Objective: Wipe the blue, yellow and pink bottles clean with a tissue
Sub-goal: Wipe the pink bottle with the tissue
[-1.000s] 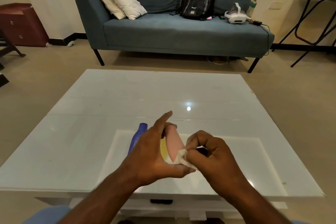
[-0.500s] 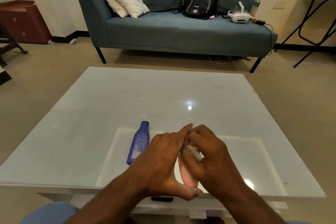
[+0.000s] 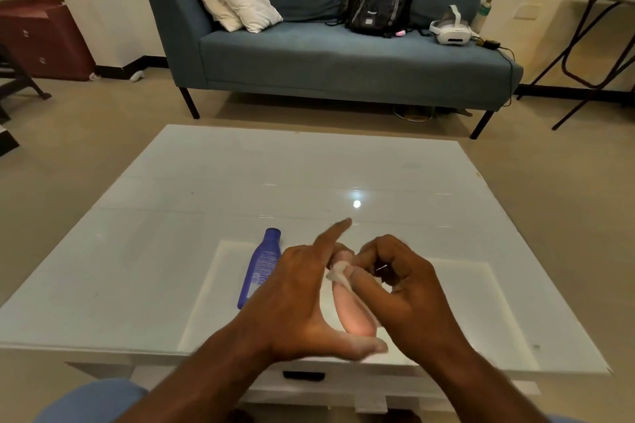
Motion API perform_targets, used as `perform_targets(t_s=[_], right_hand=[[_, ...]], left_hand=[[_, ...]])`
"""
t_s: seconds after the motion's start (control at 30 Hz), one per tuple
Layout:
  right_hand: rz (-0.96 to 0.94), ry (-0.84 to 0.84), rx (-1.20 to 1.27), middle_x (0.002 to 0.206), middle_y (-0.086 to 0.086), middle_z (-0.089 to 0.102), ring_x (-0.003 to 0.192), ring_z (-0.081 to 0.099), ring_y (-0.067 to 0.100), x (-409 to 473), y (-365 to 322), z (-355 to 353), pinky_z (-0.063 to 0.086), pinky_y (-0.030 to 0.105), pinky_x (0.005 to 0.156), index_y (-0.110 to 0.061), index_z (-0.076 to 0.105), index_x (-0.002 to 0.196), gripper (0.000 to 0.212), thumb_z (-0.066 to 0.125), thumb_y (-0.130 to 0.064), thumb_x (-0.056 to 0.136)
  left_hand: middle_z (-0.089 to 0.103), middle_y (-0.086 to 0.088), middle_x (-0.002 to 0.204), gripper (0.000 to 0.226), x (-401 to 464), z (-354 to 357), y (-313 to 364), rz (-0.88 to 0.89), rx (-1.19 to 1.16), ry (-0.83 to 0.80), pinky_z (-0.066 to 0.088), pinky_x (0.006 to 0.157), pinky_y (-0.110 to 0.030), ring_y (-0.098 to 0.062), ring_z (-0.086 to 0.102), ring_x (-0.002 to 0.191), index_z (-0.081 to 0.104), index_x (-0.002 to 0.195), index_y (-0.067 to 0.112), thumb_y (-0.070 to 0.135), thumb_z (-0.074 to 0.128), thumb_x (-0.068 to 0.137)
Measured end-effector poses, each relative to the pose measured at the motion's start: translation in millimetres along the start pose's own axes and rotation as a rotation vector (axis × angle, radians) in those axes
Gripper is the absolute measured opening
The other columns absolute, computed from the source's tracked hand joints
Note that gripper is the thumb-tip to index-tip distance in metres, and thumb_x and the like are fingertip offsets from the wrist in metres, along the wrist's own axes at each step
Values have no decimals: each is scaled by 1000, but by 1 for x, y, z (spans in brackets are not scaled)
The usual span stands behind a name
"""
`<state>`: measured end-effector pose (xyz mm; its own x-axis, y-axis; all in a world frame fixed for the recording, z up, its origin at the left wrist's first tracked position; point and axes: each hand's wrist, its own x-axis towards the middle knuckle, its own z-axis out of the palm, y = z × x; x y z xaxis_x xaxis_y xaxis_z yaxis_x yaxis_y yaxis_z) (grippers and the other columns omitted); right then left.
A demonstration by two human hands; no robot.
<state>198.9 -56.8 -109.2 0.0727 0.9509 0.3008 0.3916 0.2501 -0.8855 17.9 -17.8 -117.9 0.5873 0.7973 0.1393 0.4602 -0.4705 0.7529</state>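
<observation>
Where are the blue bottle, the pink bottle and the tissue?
blue bottle (image 3: pixel 261 266): head view, on its labelled body.
pink bottle (image 3: pixel 352 314): head view, lower body between the hands.
tissue (image 3: pixel 338 274): head view, crumpled wad near the bottle's top.

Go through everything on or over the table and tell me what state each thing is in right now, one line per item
pink bottle: held off the table in the left hand, being wiped.
tissue: crumpled, pinched in the right hand, pressed against the pink bottle's upper end.
blue bottle: lying flat on the glass table, cap on, untouched.
yellow bottle: not visible, possibly hidden behind the hands.
</observation>
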Motion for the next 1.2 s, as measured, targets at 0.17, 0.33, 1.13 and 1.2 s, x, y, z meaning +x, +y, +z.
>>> perform_targets(t_s=[0.17, 0.33, 1.13, 1.2], right_hand=[[30, -124, 180, 78, 0, 67, 75, 64, 19, -5, -10, 2, 53, 30, 66, -25, 69, 75, 14, 71, -37, 83], [134, 30, 139, 81, -3, 73, 76, 70, 14, 3, -8, -4, 56, 24, 63, -30, 72, 81, 18, 75, -44, 91], [23, -224, 281, 64, -3, 61, 60, 59, 9, -9, -17, 0, 47, 20, 57, -34, 67, 66, 10, 67, -33, 77], [41, -173, 277, 67, 0, 64, 62, 62, 17, -8, -15, 0, 50, 24, 58, -27, 69, 70, 13, 69, -36, 80]], left_hand=[[54, 26, 127, 128, 1, -8, -8, 15, -65, 104, 55, 97, -27, -6, 56, 123, 16, 153, 48, 58, 93, 51], [53, 32, 128, 125, -1, -3, 0, 4, -117, 137, 52, 93, -14, 1, 54, 123, 18, 150, 53, 64, 89, 48], [60, 21, 123, 126, 1, -11, -2, 38, -79, 152, 59, 88, -28, -10, 62, 115, 25, 150, 46, 65, 91, 44], [61, 20, 125, 123, -1, -8, 1, 51, -111, 146, 58, 90, -30, -11, 62, 117, 28, 149, 45, 65, 90, 44]])
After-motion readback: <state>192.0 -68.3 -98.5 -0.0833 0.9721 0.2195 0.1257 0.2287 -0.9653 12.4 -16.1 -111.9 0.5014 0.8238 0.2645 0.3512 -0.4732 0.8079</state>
